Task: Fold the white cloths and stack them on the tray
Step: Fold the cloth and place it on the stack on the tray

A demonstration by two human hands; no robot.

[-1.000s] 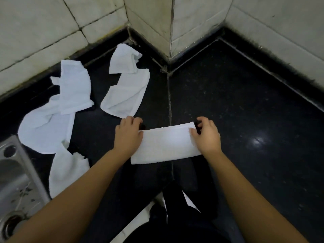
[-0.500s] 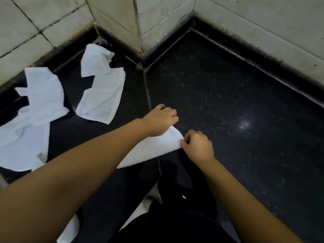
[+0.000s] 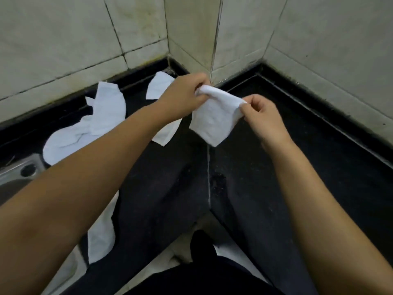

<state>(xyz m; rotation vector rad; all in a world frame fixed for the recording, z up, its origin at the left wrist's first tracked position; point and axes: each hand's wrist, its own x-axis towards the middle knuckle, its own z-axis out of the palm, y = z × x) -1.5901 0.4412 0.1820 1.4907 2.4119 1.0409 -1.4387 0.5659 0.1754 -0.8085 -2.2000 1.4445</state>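
A folded white cloth is held up in the air above a black countertop, w/ its top edge stretched between both hands and its lower corner hanging free, pointing down. The top-left end is bunched and pinched by the left hand, fingers curled round the fabric. The top-right corner is pinched between thumb and fingertips of the right hand; the other fingers are curled in. Both forearms are stretched forward from the bottom of the view.

Below and left of the grip, partly hidden behind the left forearm, another white cloth is laid on the counter. Further left, a crumpled heap of white cloths is spread on the counter, and one more small cloth is seen just behind the left wrist, near the wall. Under the left forearm, a cloth is draped near the counter edge. At far left, the rim of a steel sink is seen. Behind the grip, a tiled wall w/ a jutting corner is met by the counter. Dark clothing is seen at bottom centre.
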